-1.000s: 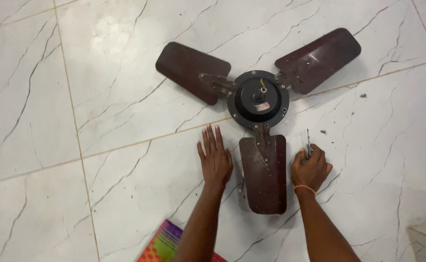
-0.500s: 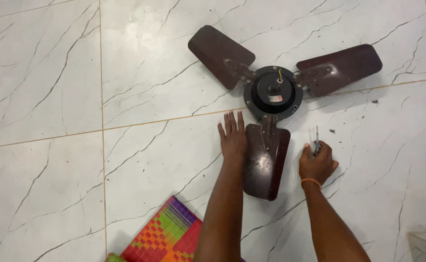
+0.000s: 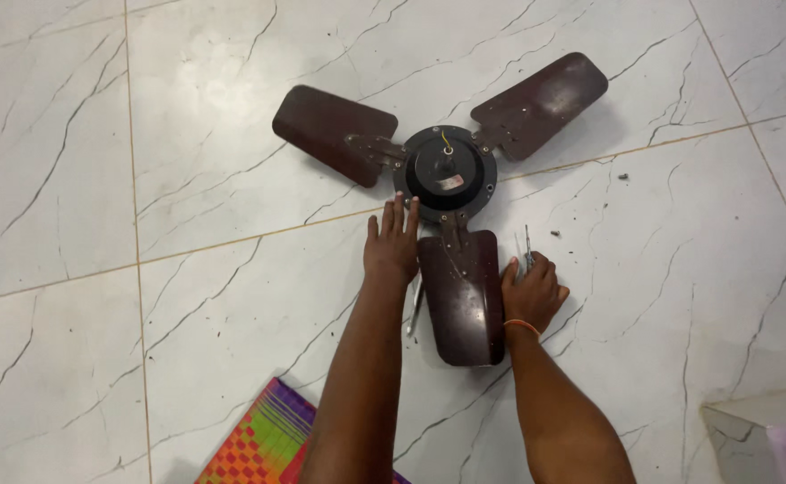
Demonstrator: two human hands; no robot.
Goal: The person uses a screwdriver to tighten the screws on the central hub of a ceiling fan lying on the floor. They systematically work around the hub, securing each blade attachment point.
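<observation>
A dark brown three-bladed ceiling fan lies flat on the white marble floor, its black motor hub in the middle. My left hand rests open and flat on the floor, fingertips touching the hub's left edge beside the near blade. My right hand is to the right of that blade, closed around a thin metal tool that points away from me. Another thin metal rod lies on the floor left of the near blade.
Small dark screws or bits are scattered on the tiles right of the fan. A bright woven mat shows at the bottom edge. A pale box corner sits at the bottom right.
The view has shifted, so the fan sits differently in frame. My left hand has slid forward to the hub's edge. My right hand stays beside the near blade with the tool.
</observation>
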